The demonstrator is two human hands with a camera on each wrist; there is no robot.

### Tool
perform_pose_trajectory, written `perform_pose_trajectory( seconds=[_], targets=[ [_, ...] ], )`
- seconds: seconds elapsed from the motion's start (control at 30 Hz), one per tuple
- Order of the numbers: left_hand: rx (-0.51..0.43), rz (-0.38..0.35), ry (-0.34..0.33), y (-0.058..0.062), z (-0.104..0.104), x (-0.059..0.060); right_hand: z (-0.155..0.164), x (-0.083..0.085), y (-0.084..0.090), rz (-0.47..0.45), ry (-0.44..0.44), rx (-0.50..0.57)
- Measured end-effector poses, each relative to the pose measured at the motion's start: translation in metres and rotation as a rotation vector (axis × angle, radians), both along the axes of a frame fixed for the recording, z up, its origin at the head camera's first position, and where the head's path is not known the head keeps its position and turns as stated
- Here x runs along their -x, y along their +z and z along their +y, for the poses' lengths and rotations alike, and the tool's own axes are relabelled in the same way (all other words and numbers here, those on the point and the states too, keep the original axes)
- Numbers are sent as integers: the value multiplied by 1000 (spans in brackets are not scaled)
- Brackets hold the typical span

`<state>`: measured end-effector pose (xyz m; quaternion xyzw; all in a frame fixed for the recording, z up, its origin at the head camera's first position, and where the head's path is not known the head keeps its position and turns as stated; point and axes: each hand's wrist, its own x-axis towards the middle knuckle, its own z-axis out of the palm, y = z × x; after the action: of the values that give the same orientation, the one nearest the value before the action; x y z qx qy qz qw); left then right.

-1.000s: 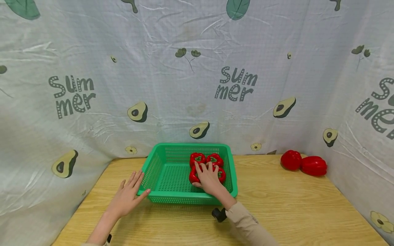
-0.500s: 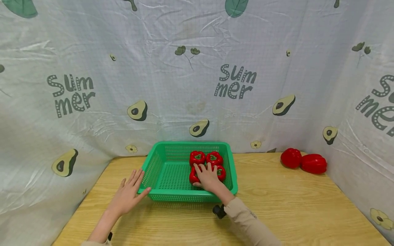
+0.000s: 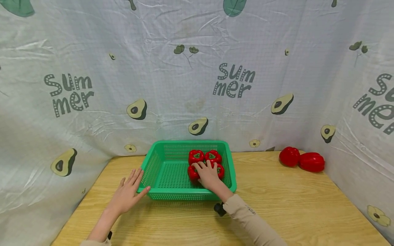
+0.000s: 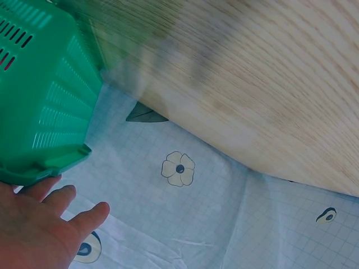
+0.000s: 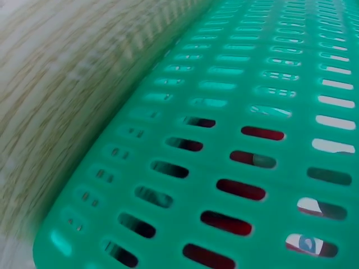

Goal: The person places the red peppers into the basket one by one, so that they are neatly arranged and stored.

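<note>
A green plastic basket (image 3: 172, 174) stands on the table with several red bell peppers in its right half. Over the front ones lies my right hand (image 3: 210, 176), its spread fingers touching the front left bell pepper (image 3: 193, 176) and partly covering the front right bell pepper (image 3: 220, 171). Behind these sit two more, a bell pepper (image 3: 196, 156) and another bell pepper (image 3: 213, 156). My left hand (image 3: 124, 196) rests on the basket's front left corner with straight fingers. The right wrist view shows the slotted basket wall (image 5: 224, 145), red behind it; the hand is hidden there.
Two red bell peppers lie at the table's far right, one bell pepper (image 3: 289, 156) against another bell pepper (image 3: 312, 162). A printed white cloth (image 3: 172, 102) hangs behind and beside the wooden table (image 3: 277, 198), close to the basket's back.
My right thumb has drawn back to the right, so more of the front left bell pepper shows. The left hand stays on the basket's corner. The head view has shifted slightly.
</note>
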<state>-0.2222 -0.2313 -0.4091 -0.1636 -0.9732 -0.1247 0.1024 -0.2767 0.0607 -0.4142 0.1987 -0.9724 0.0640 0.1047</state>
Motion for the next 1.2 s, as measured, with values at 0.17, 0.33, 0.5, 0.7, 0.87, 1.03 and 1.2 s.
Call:
perform_pose_trajectory(
  seconds=[0.17, 0.33, 0.5, 0.7, 0.87, 1.03, 1.2],
  targets=[
    [-7, -2, 0, -1, 0, 1, 1, -1, 1, 26, 16, -9],
    [-5, -4, -7, -2, 1, 1, 1, 1, -1, -27, -8, -23],
    [-12, -4, -11, -1, 1, 2, -1, 6, -7, -49, -53, -60],
    [-15, -9, -5, -1, 0, 2, -1, 1, 2, -92, -56, -75],
    [-13, 1, -3, -1, 0, 1, 2, -2, 6, -91, -15, -93],
    [-14, 3, -2, -1, 0, 0, 9, -7, 10, -101, 13, -12],
    [-16, 7, -2, -2, -1, 1, 25, -15, 14, 12, 56, 89]
  ],
)
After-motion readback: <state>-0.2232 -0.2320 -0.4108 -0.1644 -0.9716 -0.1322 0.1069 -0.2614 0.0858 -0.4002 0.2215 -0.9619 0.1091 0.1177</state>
